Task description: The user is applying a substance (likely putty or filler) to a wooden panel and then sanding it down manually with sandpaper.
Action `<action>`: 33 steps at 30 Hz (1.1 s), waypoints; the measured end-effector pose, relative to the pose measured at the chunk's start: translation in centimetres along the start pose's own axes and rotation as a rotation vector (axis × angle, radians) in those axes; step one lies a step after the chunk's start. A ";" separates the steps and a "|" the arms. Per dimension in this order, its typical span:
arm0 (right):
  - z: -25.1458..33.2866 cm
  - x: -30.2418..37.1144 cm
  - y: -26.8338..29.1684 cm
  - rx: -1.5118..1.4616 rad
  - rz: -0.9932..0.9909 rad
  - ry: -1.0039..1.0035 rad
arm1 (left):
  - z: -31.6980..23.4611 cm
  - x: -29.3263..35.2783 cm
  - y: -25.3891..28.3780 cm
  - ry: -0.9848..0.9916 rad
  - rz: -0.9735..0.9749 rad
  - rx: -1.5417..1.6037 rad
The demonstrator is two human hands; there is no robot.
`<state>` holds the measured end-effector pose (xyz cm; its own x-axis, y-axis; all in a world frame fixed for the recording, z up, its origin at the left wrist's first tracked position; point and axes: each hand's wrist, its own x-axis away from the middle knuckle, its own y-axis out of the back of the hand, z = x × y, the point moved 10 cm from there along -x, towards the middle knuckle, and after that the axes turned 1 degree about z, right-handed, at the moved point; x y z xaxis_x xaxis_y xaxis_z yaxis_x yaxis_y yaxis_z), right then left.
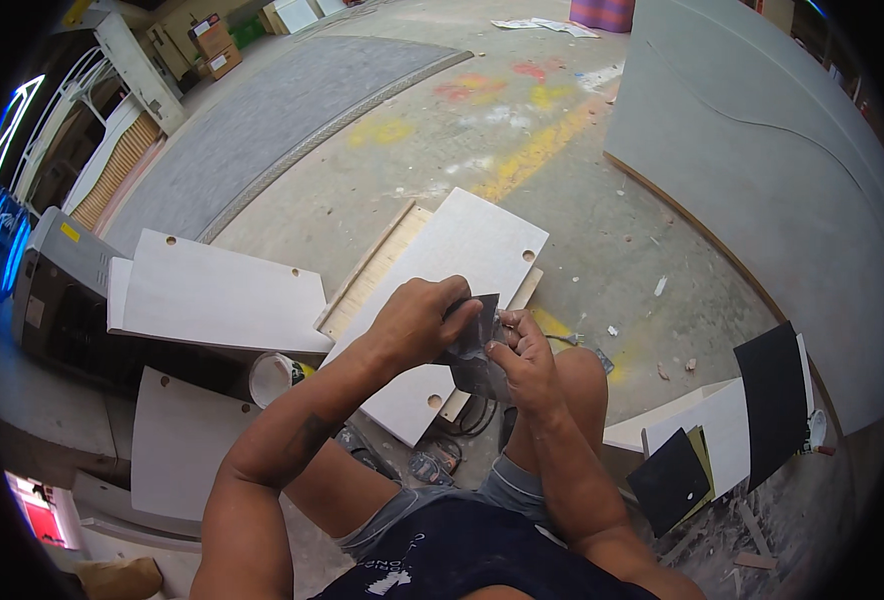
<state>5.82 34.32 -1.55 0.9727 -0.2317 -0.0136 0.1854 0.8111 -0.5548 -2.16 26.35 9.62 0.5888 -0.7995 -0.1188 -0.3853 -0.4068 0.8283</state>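
In front of my lap I hold a dark grey sheet, apparently sandpaper, that looks bent or folded and dusty. My left hand grips its upper left part, thumb pressed on it. The fingers of my right hand pinch its right edge. Just beyond and beneath both hands lies a white panel with round holes near its corners. It rests at an angle on a pale wooden frame. My forearms hide part of the panel.
White panels with holes lie at left, beside a white tub. Black sheets and more sheets lean on pale boards at right. A large grey panel stands behind them. A cable lies near my feet.
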 end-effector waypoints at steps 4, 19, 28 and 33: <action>0.9 0.2 0.5 0.024 -0.003 0.025 | -1.0 -0.4 -0.3 -0.067 0.008 -0.052; 2.9 -0.1 4.9 -0.407 -0.108 0.095 | 1.8 -0.7 1.4 0.078 -0.226 0.663; 5.1 0.7 9.6 -0.377 -0.422 0.459 | 2.3 0.1 1.2 0.139 -0.167 0.731; 2.1 -0.6 10.3 -0.735 -0.221 0.110 | 2.3 0.2 2.1 0.095 -0.148 0.666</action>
<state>7.46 43.88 -5.53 0.8973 -0.4298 0.1007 0.1961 0.1839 -0.9632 -4.46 24.34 10.07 0.7167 -0.6849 -0.1313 -0.6327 -0.7178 0.2905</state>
